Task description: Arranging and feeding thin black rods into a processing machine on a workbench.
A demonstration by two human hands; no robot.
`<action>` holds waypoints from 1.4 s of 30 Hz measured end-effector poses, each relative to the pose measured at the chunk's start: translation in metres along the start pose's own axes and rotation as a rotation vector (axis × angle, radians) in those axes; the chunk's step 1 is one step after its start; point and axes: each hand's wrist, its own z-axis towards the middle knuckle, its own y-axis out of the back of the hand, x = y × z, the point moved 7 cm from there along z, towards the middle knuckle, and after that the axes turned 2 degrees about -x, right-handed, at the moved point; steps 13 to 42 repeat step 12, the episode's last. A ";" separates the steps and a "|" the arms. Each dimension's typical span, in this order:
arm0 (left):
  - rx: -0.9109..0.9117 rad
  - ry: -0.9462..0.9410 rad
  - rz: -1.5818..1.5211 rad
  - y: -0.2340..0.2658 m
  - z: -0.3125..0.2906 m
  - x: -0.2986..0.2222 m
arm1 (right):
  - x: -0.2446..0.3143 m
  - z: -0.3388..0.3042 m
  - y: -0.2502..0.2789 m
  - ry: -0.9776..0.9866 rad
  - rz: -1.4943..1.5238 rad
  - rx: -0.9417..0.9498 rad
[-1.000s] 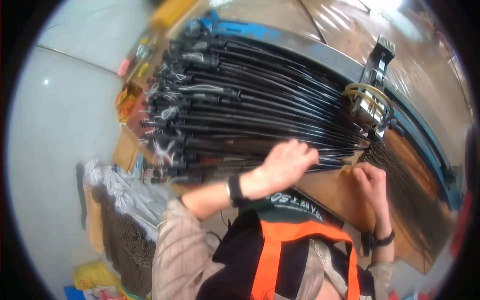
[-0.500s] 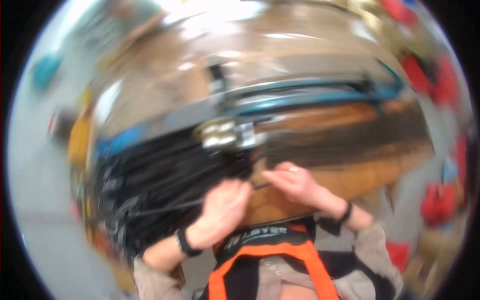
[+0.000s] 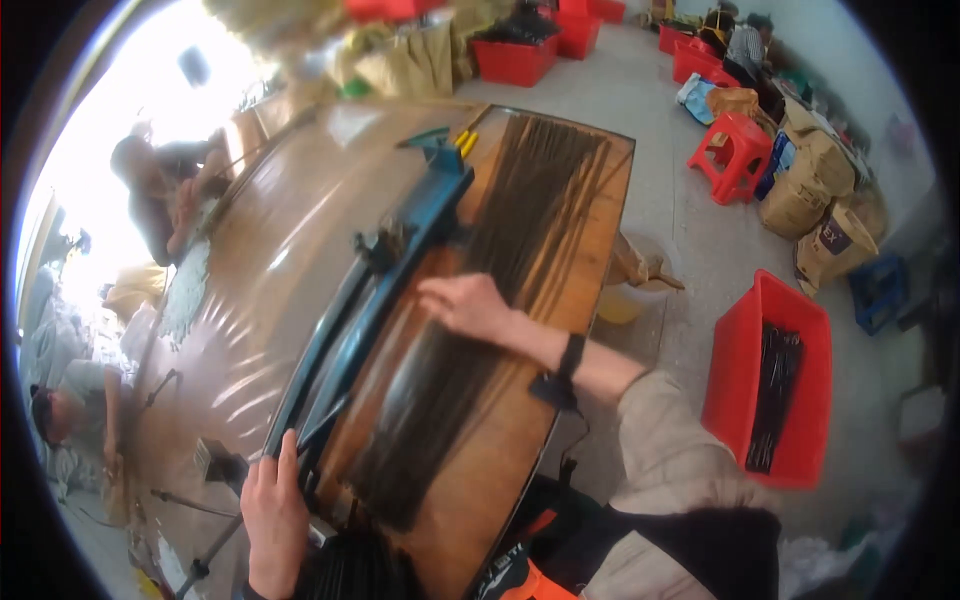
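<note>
My left hand [image 3: 275, 520] is at the near end of a long blue metal frame [image 3: 345, 350], its fingers stretched out and the index finger against the frame's end. Above a bundle of thin dark rods [image 3: 435, 400], my right hand [image 3: 470, 305] is closed, fingertips pressed together. Anything it may pinch is too small to make out. The rods lie lengthwise on a wooden tabletop [image 3: 500, 480], to the right of the frame. A small dark clamp-like part [image 3: 385, 245] sits on the frame. Black strands [image 3: 360, 570] lie near my left wrist.
Yellow-handled tools [image 3: 465, 142] lie at the table's far end. Right of the table, a red bin [image 3: 735, 390] holds dark rods, and a red stool [image 3: 730, 155] stands beyond. Sacks [image 3: 810, 190] line the right side. People [image 3: 160, 190] are across the table at left.
The view has swung to the right. My hands, close together before, are now apart: the left at the blue frame's near end, the right over the rods.
</note>
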 end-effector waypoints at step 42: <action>0.108 0.025 -0.098 -0.017 -0.027 0.012 | 0.136 0.026 -0.018 0.230 0.254 0.103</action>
